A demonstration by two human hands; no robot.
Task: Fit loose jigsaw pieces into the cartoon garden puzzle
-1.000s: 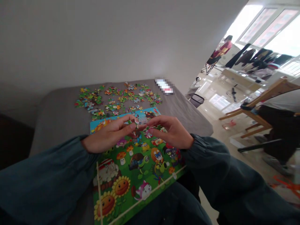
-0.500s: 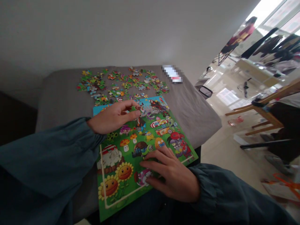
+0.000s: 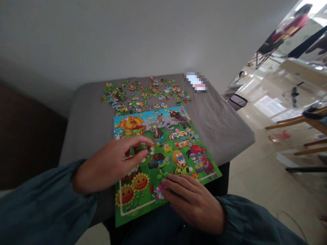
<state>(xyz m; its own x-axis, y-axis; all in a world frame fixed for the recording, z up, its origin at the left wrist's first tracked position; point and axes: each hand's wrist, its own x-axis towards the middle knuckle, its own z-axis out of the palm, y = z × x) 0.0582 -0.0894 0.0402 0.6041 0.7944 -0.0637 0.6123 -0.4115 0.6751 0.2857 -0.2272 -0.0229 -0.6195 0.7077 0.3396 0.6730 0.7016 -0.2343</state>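
Observation:
A colourful cartoon puzzle board (image 3: 176,143) lies on a grey-covered table (image 3: 87,122), its near edge over my lap. My left hand (image 3: 114,165) hovers over the board's left-middle part and pinches a small green puzzle piece (image 3: 133,150) between thumb and fingers. My right hand (image 3: 192,200) lies flat on the board's near edge, fingers spread beside a pink-and-white figure, with nothing in it. Both arms wear dark teal sleeves.
Several loose puzzle pieces (image 3: 145,95) are scattered beyond the board on the far side of the table. A blurred-out small object (image 3: 196,82) lies at the far right corner. A wooden chair (image 3: 301,122) and a black bin (image 3: 237,101) stand on the floor at right; a person (image 3: 288,30) is far back.
My hands have parted: the right hand dropped from the piece to the board's near edge. My left hand carried the piece nearer and lower over the board. The view tilted down and left.

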